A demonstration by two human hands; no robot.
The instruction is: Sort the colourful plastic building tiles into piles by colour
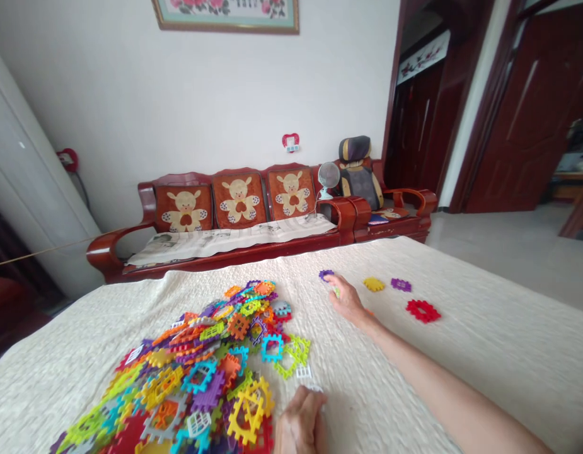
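The right hand (344,300) touches a purple piece (326,273) near the surface's (513,353) far edge. The left hand (300,421) curls beside the pile (208,393). I can't tell if either grips.

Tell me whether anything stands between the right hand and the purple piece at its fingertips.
Nothing visible stands in the way: the right hand has its fingertips at the purple piece. A green piece shows by the fingers; whether it is held is unclear.

Yellow, purple, turquoise pieces (210,392) and rust-brown cushions (239,200) with cream animal patterns
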